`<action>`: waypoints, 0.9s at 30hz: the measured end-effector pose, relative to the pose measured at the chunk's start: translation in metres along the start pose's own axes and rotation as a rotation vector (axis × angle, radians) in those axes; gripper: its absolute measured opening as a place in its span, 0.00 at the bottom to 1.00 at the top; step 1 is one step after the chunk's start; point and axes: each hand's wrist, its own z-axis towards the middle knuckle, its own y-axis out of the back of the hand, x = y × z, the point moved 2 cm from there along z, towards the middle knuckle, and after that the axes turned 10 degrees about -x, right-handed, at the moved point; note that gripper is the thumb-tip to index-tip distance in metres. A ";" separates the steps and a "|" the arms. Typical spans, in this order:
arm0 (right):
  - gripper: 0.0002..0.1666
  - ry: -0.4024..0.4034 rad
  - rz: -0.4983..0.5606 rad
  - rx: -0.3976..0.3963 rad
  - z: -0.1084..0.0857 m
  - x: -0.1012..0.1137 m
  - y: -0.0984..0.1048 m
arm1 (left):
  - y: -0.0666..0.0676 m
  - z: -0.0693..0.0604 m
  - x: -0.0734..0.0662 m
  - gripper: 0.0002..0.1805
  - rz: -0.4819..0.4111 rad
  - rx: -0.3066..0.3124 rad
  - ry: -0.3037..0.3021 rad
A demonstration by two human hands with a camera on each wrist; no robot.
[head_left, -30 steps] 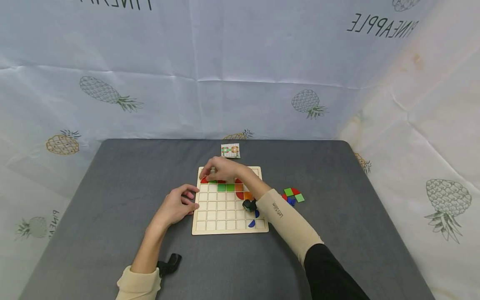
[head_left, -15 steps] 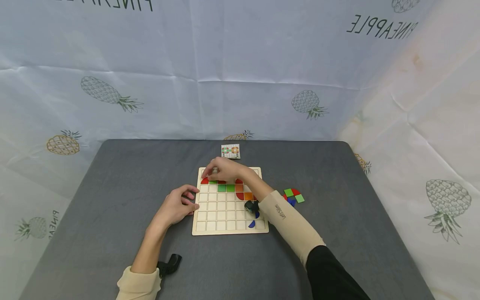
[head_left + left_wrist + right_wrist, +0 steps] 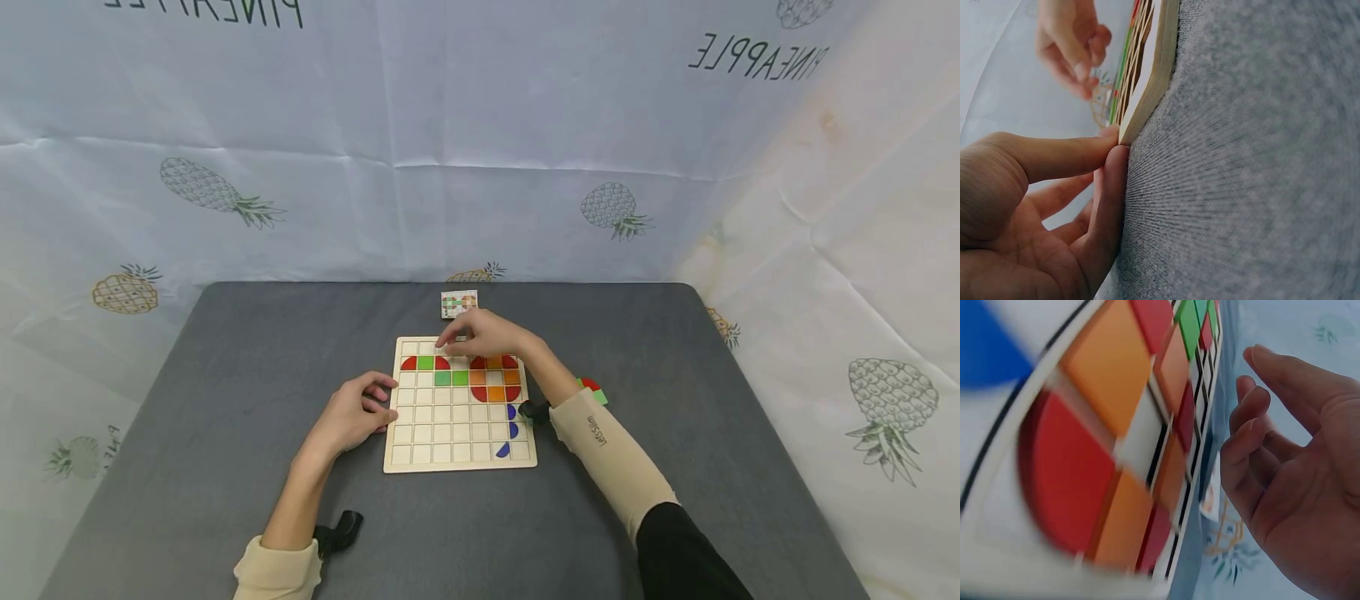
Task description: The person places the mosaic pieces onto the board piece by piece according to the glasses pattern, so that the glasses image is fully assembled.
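A pale wooden grid board [image 3: 442, 455] lies on the grey table, with red, green, orange and blue tiles in some of its cells. My left hand [image 3: 351, 412] pinches the board's left edge; in the left wrist view the thumb [image 3: 1075, 156] and a finger meet at the wooden edge. Over the board's far rows hovers my right hand [image 3: 486, 335], fingers loosely bent and nothing visible between them. Below and left of it sit a red quarter-round tile [image 3: 408, 363], a green square tile [image 3: 425, 362] and another red tile [image 3: 442, 363]. A ring of red and orange tiles [image 3: 478, 393] fills the right side.
A small printed pattern card [image 3: 452, 305] lies behind the board. Loose tiles [image 3: 592, 385] are on the table to the right, partly hidden by the right forearm. Blue tiles [image 3: 503, 450] sit near the board's lower right. A pineapple-print cloth [image 3: 480, 217] hangs behind.
My right hand has lifted off the far-left tiles and moved right, uncovering the red and green row and the red-orange ring. The left hand stays at the board's edge.
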 end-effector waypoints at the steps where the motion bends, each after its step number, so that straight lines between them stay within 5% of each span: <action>1: 0.15 -0.009 0.000 -0.007 -0.005 -0.002 0.003 | 0.000 0.000 0.000 0.23 -0.001 -0.003 0.007; 17: 0.16 -0.129 -0.052 -0.121 -0.090 -0.027 0.050 | 0.000 -0.001 0.001 0.23 0.003 -0.006 0.003; 27: 0.16 -0.210 -0.044 -0.146 -0.142 -0.046 0.060 | 0.000 0.000 0.000 0.23 0.007 -0.006 0.002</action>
